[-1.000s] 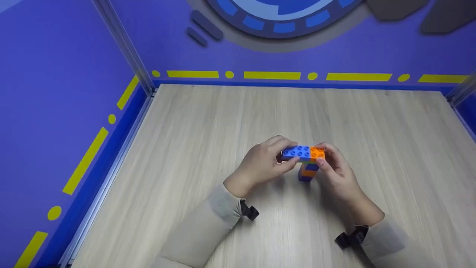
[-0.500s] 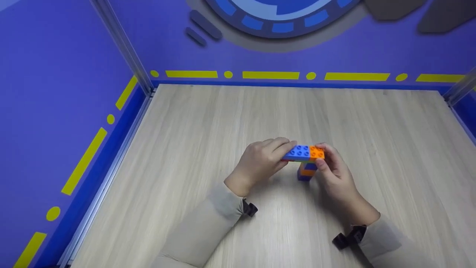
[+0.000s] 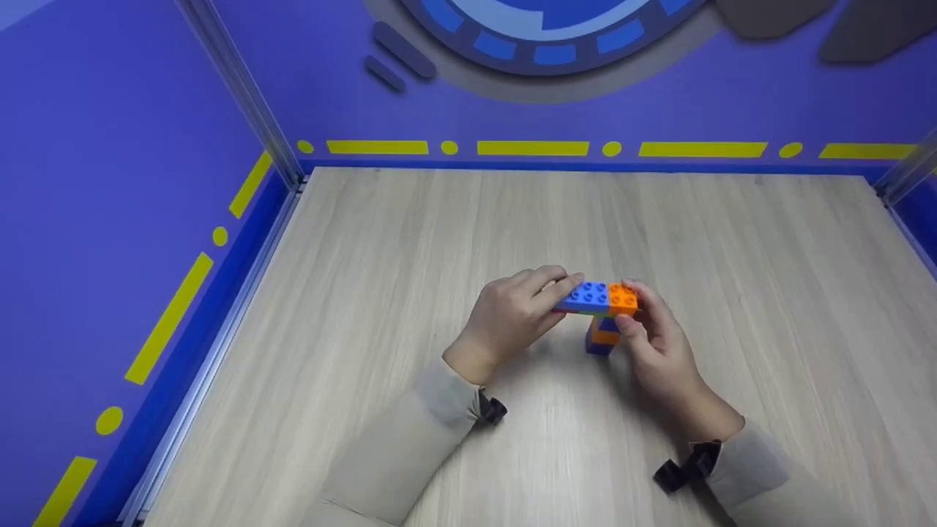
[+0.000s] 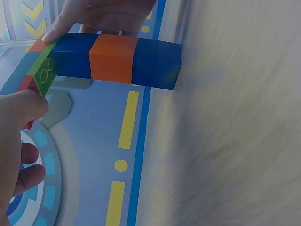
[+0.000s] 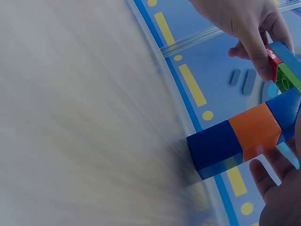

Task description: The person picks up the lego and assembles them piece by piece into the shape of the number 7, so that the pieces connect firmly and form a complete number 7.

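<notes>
A column of toy bricks stands in front of me: a dark blue brick (image 4: 157, 63) at the foot, an orange one (image 4: 113, 59) and another blue one above. Across its top, a long blue brick (image 3: 590, 294) and a small orange brick (image 3: 623, 298) lie side by side. Under them show a green piece (image 4: 43, 73) with studs facing down and a red piece (image 5: 273, 60). My left hand (image 3: 505, 318) grips the overhanging left end, fingers over the blue brick and thumb at the red piece. My right hand (image 3: 666, 359) pinches the top orange brick between thumb and fingers.
The wood-grain table (image 3: 410, 241) spreads around the hands. Blue panels (image 3: 351, 102) with yellow marks enclose it at the back and left, joined by a metal post (image 3: 245, 88). Black cameras (image 3: 492, 410) are strapped to both wrists.
My left hand has changed its grip: its fingers now cover the left end of the blue brick, and its thumb has dropped below. My right hand has kept its pinch.
</notes>
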`<action>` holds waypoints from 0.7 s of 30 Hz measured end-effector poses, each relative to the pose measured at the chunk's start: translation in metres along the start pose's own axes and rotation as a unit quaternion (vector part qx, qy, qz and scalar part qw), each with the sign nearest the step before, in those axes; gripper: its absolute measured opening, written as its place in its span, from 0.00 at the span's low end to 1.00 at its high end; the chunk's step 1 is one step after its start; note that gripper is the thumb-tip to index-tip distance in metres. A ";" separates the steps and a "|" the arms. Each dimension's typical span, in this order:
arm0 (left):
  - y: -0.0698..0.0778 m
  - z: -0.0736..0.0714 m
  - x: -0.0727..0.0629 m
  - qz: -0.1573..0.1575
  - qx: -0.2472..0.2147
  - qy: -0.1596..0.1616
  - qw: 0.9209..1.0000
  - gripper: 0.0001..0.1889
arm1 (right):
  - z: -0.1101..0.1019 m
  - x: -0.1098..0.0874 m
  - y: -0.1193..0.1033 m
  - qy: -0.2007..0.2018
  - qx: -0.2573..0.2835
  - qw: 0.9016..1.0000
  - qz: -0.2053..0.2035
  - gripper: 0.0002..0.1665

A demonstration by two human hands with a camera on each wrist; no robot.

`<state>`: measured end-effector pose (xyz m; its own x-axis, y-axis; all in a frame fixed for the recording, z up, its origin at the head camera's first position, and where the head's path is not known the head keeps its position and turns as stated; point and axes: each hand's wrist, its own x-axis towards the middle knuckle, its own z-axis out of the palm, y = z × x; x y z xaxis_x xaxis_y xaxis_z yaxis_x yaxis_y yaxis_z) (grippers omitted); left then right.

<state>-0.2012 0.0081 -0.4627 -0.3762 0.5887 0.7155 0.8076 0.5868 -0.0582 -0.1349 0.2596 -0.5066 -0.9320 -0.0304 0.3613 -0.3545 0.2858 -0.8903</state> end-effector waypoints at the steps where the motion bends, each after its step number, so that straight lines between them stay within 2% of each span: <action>1: 0.000 0.000 0.000 -0.007 -0.006 -0.006 1.000 0.21 | 0.000 0.000 0.000 0.001 -0.004 1.000 0.002 0.33; 7: -0.002 -0.001 0.001 -0.042 -0.060 -0.065 0.995 0.31 | 0.003 -0.003 0.003 0.004 -0.034 0.999 0.013 0.39; 10: -0.003 -0.001 0.002 -0.051 -0.081 -0.079 0.992 0.34 | 0.003 -0.003 0.005 0.001 -0.038 0.999 0.007 0.42; 16: -0.008 0.001 0.003 -0.072 -0.132 -0.055 0.987 0.33 | 0.001 0.001 0.009 -0.010 -0.030 0.999 0.000 0.46; 21: -0.008 0.003 0.000 -0.111 -0.187 -0.038 0.975 0.23 | 0.001 -0.002 0.014 -0.021 -0.048 0.999 -0.010 0.53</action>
<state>-0.2087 0.0053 -0.4648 -0.5815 0.5174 0.6278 0.8063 0.4693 0.3600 -0.1382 0.2624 -0.5196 -0.9281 -0.0768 0.3642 -0.3654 0.3753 -0.8518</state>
